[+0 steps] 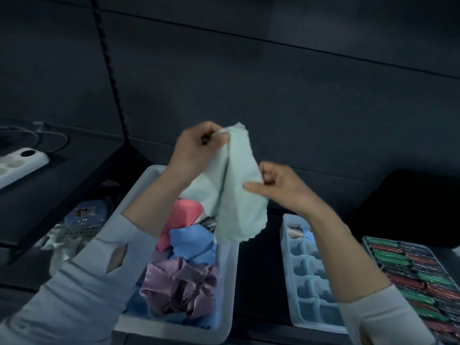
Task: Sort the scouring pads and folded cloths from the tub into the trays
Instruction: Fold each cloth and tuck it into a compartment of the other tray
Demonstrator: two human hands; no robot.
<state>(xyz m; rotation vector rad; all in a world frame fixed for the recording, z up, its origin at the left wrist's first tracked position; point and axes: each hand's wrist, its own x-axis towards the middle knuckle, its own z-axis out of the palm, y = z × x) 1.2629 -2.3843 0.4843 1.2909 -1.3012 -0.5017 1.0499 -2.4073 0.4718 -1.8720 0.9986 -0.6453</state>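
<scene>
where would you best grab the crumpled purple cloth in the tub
Pinch a raised fold near the top of the crumpled purple satin-like cloth, coming straight down from above. It lies bunched at the near end of the white plastic tub, its ridges standing up, with the tub walls blocking a side approach.

You face a dark panelled wall (pixel 273 78) in dim light. At eleven o'clock a notched shelving upright (pixel 109 63) runs down it. At nine o'clock a black shelf (pixel 74 170) carries a white power strip (pixel 20 161) with cables.
</scene>
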